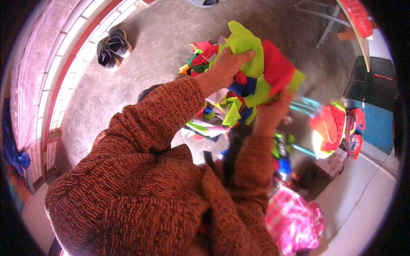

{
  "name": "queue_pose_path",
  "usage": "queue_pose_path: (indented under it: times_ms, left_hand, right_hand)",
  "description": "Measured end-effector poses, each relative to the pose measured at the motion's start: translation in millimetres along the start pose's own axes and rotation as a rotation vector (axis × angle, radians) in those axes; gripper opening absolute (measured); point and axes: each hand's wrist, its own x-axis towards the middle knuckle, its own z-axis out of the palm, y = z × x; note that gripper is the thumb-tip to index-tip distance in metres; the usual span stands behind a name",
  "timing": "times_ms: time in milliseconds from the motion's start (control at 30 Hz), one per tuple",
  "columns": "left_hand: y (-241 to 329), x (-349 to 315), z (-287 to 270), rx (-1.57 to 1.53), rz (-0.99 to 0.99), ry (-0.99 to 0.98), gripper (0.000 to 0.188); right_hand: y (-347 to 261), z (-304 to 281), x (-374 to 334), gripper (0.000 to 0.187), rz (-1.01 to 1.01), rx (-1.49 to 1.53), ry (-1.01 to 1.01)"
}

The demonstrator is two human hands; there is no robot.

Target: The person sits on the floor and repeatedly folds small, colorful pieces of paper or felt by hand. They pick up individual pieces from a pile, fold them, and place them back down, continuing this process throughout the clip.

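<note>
Both hands hold a bundle of coloured fabric scraps (250,72), mostly lime green, red and blue, raised in front of me. My left hand (228,64) presses on the top of the bundle, fingers curled over a lime green piece. My right hand (273,109) grips the bundle from below, under a red scrap (277,68). More scraps of white, green and orange (209,121) lie beneath the bundle on the floor. Both forearms are in rust-brown knitted sleeves (162,111).
A pair of dark shoes (113,47) rests on the grey concrete floor (162,38) near a tiled wall base. At the right lie orange and green cloth (329,128), a pink checked fabric (292,217), a cardboard box (337,164) and a red-topped table (356,19).
</note>
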Motion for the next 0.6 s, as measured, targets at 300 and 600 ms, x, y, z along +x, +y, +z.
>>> queue_pose_path:
  times_ms: [300, 600]
  left_hand:
    - [-3, 7, -7, -0.114, -0.104, 0.004, 0.033]
    - [-3, 12, -7, 0.062, -0.025, 0.063, 0.03]
  right_hand:
    - [34, -14, 12, 0.046, 0.026, 0.138, -0.001]
    - [19, -31, 25, 0.034, 0.446, 0.53, 0.254]
